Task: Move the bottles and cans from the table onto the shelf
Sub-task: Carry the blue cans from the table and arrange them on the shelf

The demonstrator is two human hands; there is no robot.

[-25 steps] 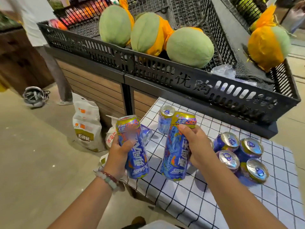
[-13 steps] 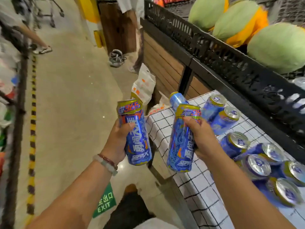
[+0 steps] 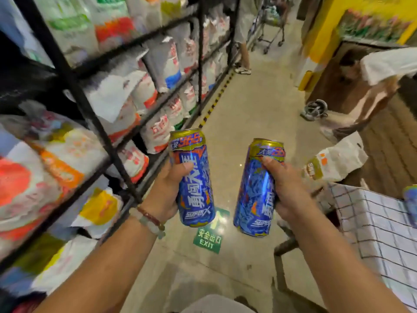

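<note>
My left hand (image 3: 165,190) grips a tall blue can with a gold rim (image 3: 194,177), held upright over the aisle floor. My right hand (image 3: 286,190) grips a second blue can (image 3: 255,199) of the same kind, tilted a little. The table with a white checked cloth (image 3: 379,233) is at the lower right, and one more blue can (image 3: 410,204) shows at its right edge, cut off by the frame. A black metal shelf (image 3: 94,114) packed with white sacks runs along the left, close to my left arm.
A green EXIT sticker (image 3: 208,239) lies on the floor below the cans. A person (image 3: 381,86) bends by a wooden stand at the right, with a helmet (image 3: 314,109) on the floor. Another person (image 3: 242,48) and a trolley (image 3: 273,30) are far down the aisle.
My view has swung left, away from the table and melon rack toward the sack shelf and the aisle. Both hands still hold their cans and have moved apart.
</note>
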